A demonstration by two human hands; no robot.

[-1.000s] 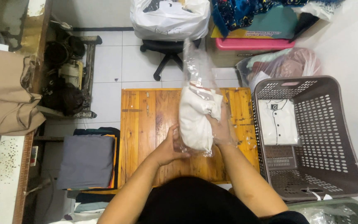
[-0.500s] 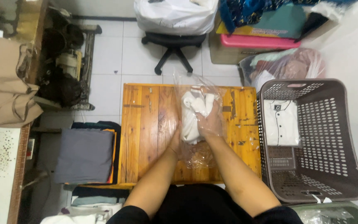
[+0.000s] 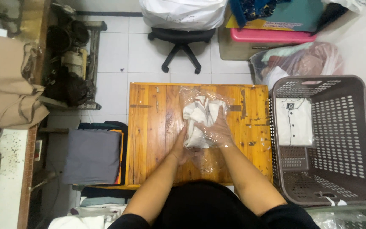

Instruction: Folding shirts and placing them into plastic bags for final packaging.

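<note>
Flat on the wooden table (image 3: 149, 127), near the middle: a clear plastic bag (image 3: 200, 123) with a folded white shirt (image 3: 200, 116) inside. Pressed on top of the bag, the right hand (image 3: 214, 129), fingers spread wide and flat, gripping nothing. Tucked against the bag's left edge, the left hand (image 3: 181, 146), fingers curled a little along the side; hard to tell if pinching the plastic or only touching it. Just right of the table, a big brown basket (image 3: 356, 140) with one more folded white shirt (image 3: 293, 121) lying inside. Left of the table, low down, a stack of folded cloth (image 3: 92, 154), grey on top. Past the far edge of the table, a black chair (image 3: 181, 42) with a full white bag (image 3: 183, 12) on its seat.
</note>
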